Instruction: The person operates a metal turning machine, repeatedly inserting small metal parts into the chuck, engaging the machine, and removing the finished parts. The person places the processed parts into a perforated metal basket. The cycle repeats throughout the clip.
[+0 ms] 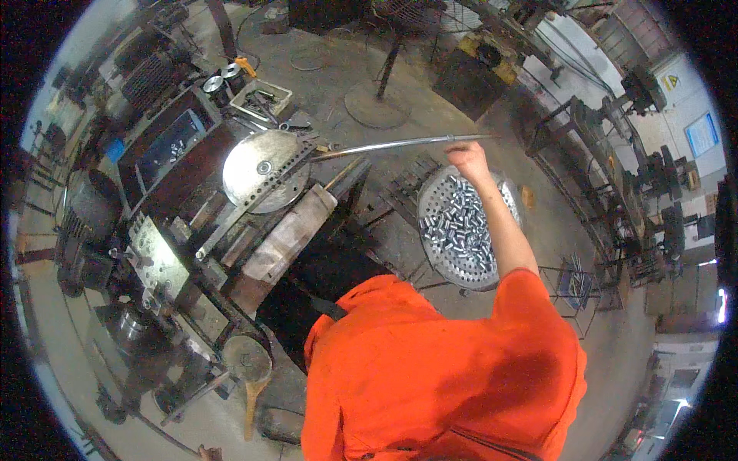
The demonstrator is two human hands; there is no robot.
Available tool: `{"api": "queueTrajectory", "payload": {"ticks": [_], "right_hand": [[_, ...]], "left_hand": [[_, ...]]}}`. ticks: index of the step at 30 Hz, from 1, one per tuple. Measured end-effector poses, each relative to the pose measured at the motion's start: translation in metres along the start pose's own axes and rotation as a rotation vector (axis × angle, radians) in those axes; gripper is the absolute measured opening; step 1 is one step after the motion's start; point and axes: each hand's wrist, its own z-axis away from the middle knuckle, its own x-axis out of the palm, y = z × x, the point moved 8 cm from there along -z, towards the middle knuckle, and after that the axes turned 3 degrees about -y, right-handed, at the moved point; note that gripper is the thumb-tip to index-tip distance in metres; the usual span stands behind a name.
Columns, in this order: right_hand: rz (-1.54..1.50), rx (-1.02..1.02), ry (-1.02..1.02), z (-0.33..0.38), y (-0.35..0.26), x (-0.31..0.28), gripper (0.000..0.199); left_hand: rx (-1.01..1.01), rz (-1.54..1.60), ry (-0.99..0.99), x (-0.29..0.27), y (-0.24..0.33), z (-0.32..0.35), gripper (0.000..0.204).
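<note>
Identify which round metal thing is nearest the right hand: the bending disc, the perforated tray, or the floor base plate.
The perforated round tray of small metal cylinders, directly below the right hand holding the long metal rod; the other two lie farther left.

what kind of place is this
Most likely a metalworking shop. The right hand grips a long metal rod fed into a round bending disc, beside a perforated tray of small metal cylinders.

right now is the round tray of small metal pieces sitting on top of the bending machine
No, the round tray of small metal pieces sits low to the right, under the arm, apart from the bending machine, while the right hand grips the long metal rod.
</note>
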Motion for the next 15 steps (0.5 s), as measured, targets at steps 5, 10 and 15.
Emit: {"api": "queueTrajectory", "payload": {"ticks": [5,10,15], "right_hand": [[0.495,0.221,-0.257,0.039,0.141,0.050,0.027],[0.559,0.275,-0.432,0.026,0.081,0.087,0.036],[0.740,0.106,-0.567,0.026,0.127,0.098,0.033]], "left_hand": [[0.062,-0.022,0.015,0.015,0.011,0.000,0.027],[-0.080,0.138,-0.093,-0.039,-0.024,0.038,0.051],[0.101,-0.017,0.043,0.008,0.063,0.081,0.040]]}}
